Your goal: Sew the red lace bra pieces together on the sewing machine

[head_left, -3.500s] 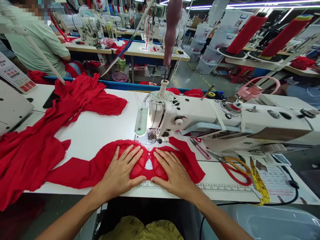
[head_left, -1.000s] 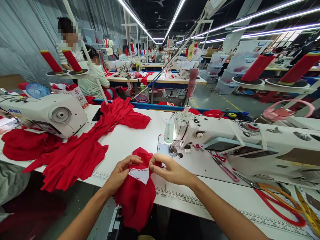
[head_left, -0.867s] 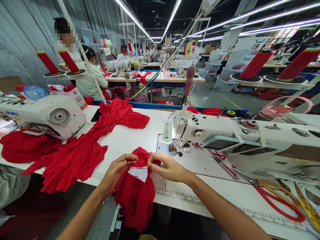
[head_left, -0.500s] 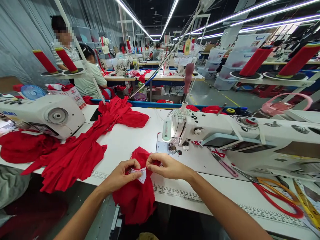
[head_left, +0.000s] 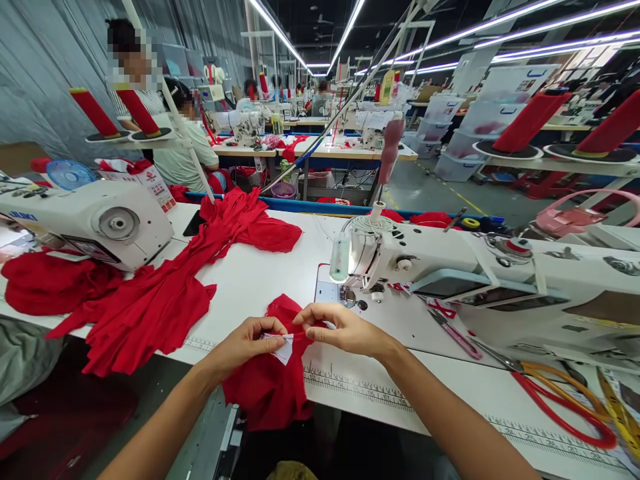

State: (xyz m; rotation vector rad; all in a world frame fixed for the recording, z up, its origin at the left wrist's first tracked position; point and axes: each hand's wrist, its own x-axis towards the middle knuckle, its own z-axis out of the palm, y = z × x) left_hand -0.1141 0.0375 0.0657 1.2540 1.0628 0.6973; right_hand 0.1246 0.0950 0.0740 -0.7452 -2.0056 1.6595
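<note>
A bunched red garment piece [head_left: 273, 390] hangs over the front edge of the white sewing table [head_left: 260, 273]. My left hand [head_left: 245, 343] pinches its top edge together with a small white label [head_left: 283, 348]. My right hand [head_left: 345, 330] pinches the same edge just to the right, thumb and forefinger closed on the red fabric. Both hands sit in front of the needle area of the white sewing machine [head_left: 480, 280].
A long pile of red fabric [head_left: 165, 293] lies across the table to my left, beside a second sewing machine [head_left: 95, 223]. Red-handled scissors [head_left: 565, 407] and a yellow tape measure [head_left: 620, 417] lie at right. Red thread cones [head_left: 530, 120] stand on racks. Other people sit at tables behind.
Earlier both hands lay flat on the red piece under the needle. Now it is lifted and bunched at the table edge, and my fingers have drawn together, folding the white label smaller.
</note>
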